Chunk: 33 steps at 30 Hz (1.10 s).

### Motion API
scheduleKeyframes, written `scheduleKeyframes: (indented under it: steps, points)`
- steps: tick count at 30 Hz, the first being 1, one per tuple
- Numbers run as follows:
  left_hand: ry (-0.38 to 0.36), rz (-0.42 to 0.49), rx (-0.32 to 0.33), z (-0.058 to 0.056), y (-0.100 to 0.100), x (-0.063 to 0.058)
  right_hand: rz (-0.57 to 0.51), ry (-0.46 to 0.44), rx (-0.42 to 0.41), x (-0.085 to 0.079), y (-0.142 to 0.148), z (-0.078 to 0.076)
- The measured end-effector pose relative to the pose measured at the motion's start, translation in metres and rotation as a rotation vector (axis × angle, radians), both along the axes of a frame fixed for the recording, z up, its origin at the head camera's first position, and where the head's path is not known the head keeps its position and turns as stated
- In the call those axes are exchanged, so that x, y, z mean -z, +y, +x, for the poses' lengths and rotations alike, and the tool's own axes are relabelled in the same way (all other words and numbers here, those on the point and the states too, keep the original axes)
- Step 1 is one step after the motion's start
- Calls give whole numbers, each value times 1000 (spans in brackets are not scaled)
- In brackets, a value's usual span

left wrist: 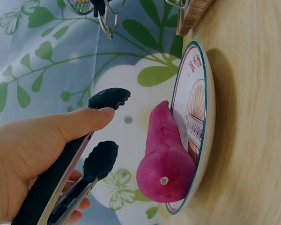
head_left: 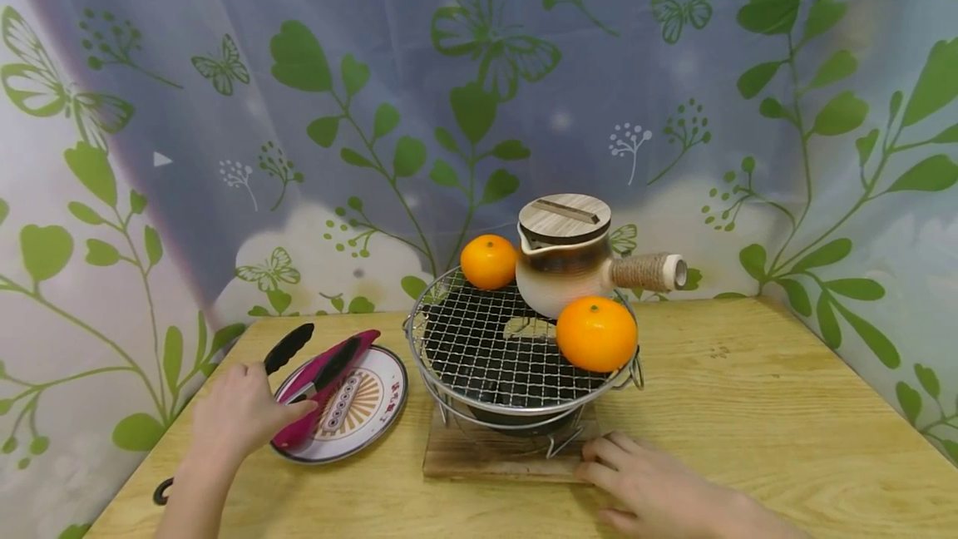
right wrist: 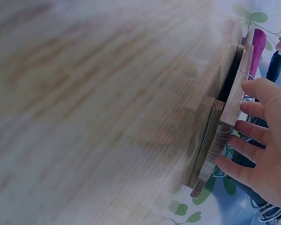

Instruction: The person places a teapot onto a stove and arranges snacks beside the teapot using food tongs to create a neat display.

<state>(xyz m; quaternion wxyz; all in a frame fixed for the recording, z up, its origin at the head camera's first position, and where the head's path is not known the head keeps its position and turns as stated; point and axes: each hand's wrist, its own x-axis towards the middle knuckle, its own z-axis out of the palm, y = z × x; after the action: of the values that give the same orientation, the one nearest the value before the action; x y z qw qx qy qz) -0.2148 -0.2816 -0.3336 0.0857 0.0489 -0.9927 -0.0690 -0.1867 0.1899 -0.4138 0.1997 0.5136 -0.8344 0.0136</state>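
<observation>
My left hand (head_left: 238, 410) grips a pair of black-tipped tongs (left wrist: 51, 185), whose tips stand apart. They are over a magenta, tapered root that looks like a sweet potato (left wrist: 164, 159). In the left wrist view a gap shows between tips and root. It lies on a white, dark-rimmed plate (head_left: 382, 410). My right hand (head_left: 647, 481) rests its extended fingers at the front right corner of the wooden base (head_left: 490, 460). On that base stands a round grill with a wire mesh top (head_left: 479, 339).
On the mesh sit two mandarins, one at the back (head_left: 489, 263) and one at the front right (head_left: 596, 335). Between them stands a pot (head_left: 554, 281) with a wooden lid and a rope-wrapped handle pointing right. A patterned curtain (head_left: 374, 106) hangs behind the wooden table (head_left: 763, 406).
</observation>
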Motion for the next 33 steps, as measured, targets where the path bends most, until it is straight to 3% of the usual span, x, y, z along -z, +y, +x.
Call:
scheduleKeyframes:
  steps: [10,33]
  points:
    - [-51,20,-40,-2,-7,11,16,16,-23,-1,1,0]
    - [-68,4,-75,-4,-3,27,20,28,-20,-1,2,-1]
